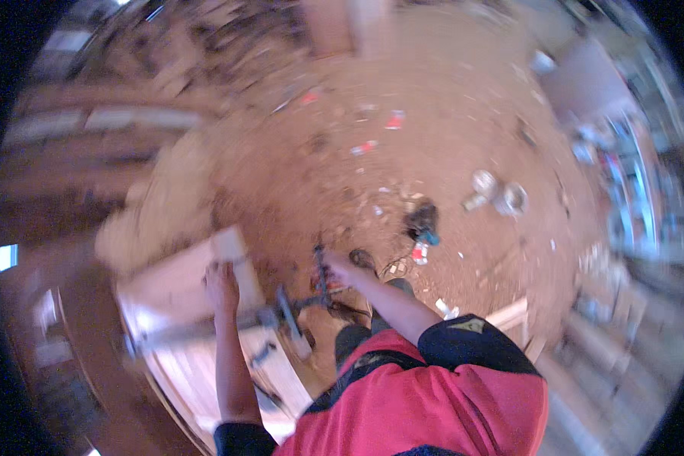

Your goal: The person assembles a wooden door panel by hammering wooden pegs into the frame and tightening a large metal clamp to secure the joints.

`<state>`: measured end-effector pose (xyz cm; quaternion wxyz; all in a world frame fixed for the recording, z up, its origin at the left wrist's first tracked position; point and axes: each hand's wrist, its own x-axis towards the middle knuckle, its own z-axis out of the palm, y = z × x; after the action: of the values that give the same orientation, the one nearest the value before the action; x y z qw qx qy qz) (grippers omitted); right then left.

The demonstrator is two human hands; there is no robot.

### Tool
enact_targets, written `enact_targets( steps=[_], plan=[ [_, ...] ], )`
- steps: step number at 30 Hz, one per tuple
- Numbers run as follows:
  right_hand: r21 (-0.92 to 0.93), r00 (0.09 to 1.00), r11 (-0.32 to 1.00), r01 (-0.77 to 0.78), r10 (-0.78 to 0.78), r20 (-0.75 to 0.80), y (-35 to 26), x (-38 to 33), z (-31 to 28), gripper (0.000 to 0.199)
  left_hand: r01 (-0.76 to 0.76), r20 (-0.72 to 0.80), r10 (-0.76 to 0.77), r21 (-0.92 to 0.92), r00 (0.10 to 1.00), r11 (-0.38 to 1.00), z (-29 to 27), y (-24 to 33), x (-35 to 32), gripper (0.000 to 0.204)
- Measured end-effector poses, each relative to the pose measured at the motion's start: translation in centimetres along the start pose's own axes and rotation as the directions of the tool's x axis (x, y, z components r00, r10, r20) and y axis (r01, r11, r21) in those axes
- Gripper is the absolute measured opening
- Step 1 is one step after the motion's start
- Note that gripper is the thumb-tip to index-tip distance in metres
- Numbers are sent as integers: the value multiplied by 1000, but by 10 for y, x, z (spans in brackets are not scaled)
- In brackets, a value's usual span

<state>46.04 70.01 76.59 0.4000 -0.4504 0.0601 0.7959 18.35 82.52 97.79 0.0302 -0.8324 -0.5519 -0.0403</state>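
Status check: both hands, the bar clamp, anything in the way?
Right hand at the handle of the bar clamp, grip blurred. Left hand over the wooden board, contact unclear. Possible obstruction: small blue-grey piece near the clamp.

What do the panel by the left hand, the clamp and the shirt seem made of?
Panel: probably unpainted wood, going by its pale tan colour.
Clamp: likely metal, given its slim grey bar; blur hides the finish.
Shirt: soft, matt fabric, as its folds show.

A long clamp (197, 332) spans pale boards (171, 286); red scraps (394, 120) litter the brown floor (281, 182).
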Motion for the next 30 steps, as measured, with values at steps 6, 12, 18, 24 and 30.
enact_targets(
  steps=[6, 12, 18, 24, 30],
  plan=[
    [-237, 974, 945, 225, -208, 93, 6, 15, -19, 45, 630, -46, -766, -539, 641, 559, -14, -39, -149, 17],
    [-519, 995, 850, 93, -59, 82, 11, -6, -23, 39, 597, 128, -988, -788, -86, -154, 12, -35, -308, 20],
    [-915, 991, 384, 125, -8, 131, -14, -25, 26, 31, 438, 138, -926, -849, -353, -294, 15, -54, -334, 18],
    [-971, 930, 12, 238, 285, 232, -13, -51, 71, 46, 411, 139, -940, -872, -312, -265, 30, -108, -338, 23],
    [-872, 955, -396, 288, 54, 291, 30, -52, 71, 49, 854, -171, -944, -492, -283, -168, 41, -223, -347, 36]
  ],
)
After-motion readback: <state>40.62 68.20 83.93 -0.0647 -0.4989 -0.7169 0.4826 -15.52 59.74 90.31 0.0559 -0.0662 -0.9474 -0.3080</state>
